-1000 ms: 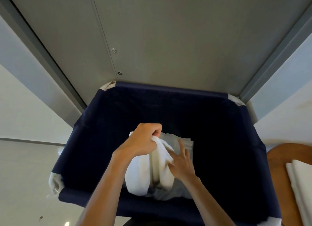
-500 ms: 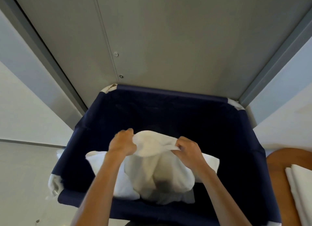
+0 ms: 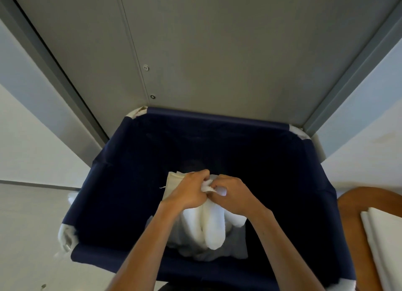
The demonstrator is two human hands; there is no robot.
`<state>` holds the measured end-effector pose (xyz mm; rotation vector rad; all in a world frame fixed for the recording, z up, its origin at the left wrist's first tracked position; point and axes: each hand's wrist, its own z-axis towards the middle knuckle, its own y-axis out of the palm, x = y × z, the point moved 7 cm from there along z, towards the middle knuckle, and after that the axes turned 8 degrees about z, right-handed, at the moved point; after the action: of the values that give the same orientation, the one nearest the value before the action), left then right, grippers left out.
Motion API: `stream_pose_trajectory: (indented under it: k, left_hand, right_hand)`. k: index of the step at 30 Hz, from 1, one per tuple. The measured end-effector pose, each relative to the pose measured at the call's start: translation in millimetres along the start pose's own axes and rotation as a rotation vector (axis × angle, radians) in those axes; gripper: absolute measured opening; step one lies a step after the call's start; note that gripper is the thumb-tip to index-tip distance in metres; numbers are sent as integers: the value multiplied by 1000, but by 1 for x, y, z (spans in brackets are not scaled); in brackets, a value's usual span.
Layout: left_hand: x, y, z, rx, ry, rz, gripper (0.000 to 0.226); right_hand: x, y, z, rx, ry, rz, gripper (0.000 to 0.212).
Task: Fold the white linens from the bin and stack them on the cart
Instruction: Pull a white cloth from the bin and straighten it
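The navy fabric bin (image 3: 130,182) stood against a grey wall panel (image 3: 217,51); just to its right the brown wooden cart top (image 3: 352,214) carried a folded white stack (image 3: 385,236); inside the bin, toward its near wall, a white linen (image 3: 208,227) hung in bunched folds over more pale cloth (image 3: 237,245) on the bottom; the left hand (image 3: 189,193) and right hand (image 3: 235,197) met at its top, knuckles almost touching, fingers curled tight, each pinching the gathered edge.
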<state>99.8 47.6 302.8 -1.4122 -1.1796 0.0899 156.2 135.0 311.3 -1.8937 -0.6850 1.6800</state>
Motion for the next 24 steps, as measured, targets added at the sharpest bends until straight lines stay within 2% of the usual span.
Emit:
stream_pose_trajectory:
  k: [3,5,8,11,13,14,17,20,23,24]
  left_hand:
    - [1,-6,0,4,-21,-33,33]
    - [0,-10,-1,-7,-30,-55,34]
    - [1,-12,-4,-42,-11,-63,33]
    - [1,-8,-8,-67,19,-79,27]
    - [1,-8,-8,-49,26,-98,26]
    - [0,-8,-8,-34,27,-105,27]
    - [0,-10,-7,21,10,-136,26]
    - [-1,-9,-6,49,-22,-159,24]
    - [1,-4,-4,17,-25,-159,26]
    - [3,-2,-3,0,-18,-155,26]
  right_hand:
    - [18,13,-2,-184,139,-80,16]
    - [30,21,-7,-222,227,-33,19]
    - [39,12,-12,-122,245,-3,16]
    - [38,-5,-15,14,196,32,33]
    - [35,-10,-17,53,164,103,24]
    - [33,-10,-19,36,153,142,21]
    - [29,0,-19,-108,122,120,29]
    - [30,14,-23,-231,147,144,30]
    - [41,16,-26,-214,222,175,10]
    - [46,13,-28,-180,245,163,14]
